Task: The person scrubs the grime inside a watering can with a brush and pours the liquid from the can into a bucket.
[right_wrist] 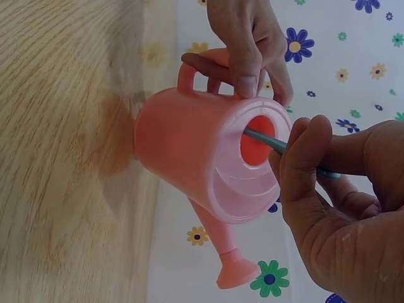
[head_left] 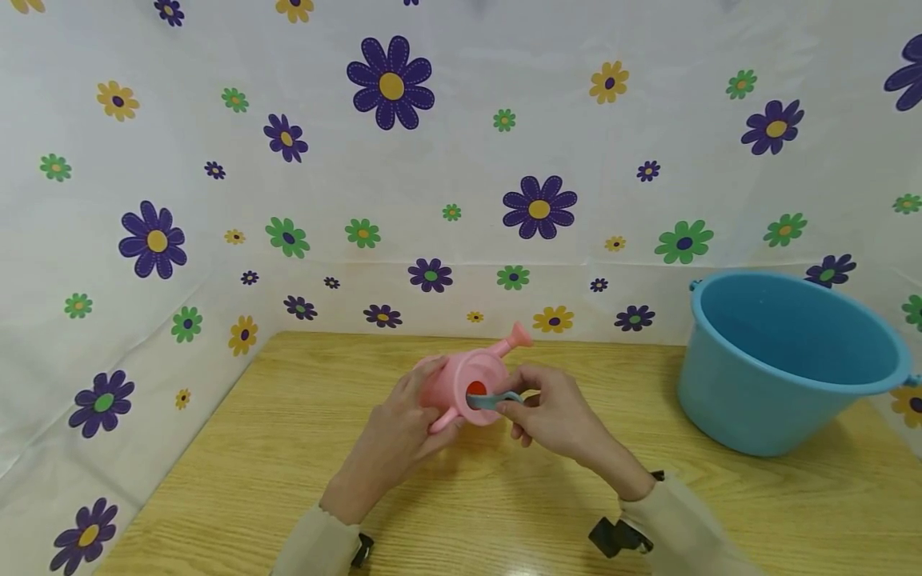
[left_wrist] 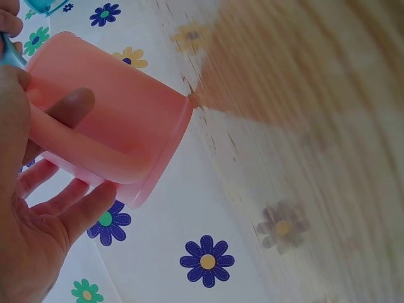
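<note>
A pink watering can (head_left: 442, 390) is tilted above the wooden table, its round opening facing me and its base edge seeming to touch the tabletop. My left hand (head_left: 399, 428) grips it by the handle (left_wrist: 88, 148), with a finger through the loop and the thumb near the top rim. Between thumb and fingers, my right hand (head_left: 555, 412) pinches a thin blue-grey tool (right_wrist: 264, 139). One end of that tool goes into the can's opening; its tip is hidden inside, so its kind is unclear. The spout (right_wrist: 237, 270) points away from me.
A large blue bucket (head_left: 756, 408) stands at the right of the wooden table (head_left: 238, 488). Behind and to the left, a white sheet (head_left: 461, 144) with printed flowers rises from the table's edge.
</note>
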The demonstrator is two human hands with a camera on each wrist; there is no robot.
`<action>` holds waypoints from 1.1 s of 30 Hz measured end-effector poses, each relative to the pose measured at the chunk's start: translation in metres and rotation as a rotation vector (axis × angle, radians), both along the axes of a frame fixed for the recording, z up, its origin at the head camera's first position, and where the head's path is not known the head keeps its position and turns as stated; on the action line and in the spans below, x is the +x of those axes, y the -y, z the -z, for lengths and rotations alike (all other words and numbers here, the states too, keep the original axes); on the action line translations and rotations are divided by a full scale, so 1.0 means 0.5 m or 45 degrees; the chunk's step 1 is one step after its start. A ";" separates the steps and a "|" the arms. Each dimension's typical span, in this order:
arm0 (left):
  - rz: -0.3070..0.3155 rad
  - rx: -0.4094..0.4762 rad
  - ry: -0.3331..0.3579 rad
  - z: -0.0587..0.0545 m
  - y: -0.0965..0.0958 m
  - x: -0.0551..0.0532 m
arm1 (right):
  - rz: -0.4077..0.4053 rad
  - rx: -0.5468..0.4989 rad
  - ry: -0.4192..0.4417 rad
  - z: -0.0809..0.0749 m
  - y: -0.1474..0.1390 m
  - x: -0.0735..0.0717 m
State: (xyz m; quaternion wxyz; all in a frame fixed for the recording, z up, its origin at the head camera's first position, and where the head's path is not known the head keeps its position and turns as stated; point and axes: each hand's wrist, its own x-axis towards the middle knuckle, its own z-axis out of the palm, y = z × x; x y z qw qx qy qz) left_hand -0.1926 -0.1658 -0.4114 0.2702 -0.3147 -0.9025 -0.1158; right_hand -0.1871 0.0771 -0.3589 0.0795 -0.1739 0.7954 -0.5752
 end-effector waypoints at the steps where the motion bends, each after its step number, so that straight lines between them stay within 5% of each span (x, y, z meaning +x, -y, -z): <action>1: 0.000 0.000 -0.001 0.000 0.000 0.000 | -0.002 -0.005 -0.003 0.001 0.001 -0.001; 33: -0.001 0.000 0.006 0.001 -0.002 0.000 | 0.010 0.022 -0.029 0.022 0.022 -0.010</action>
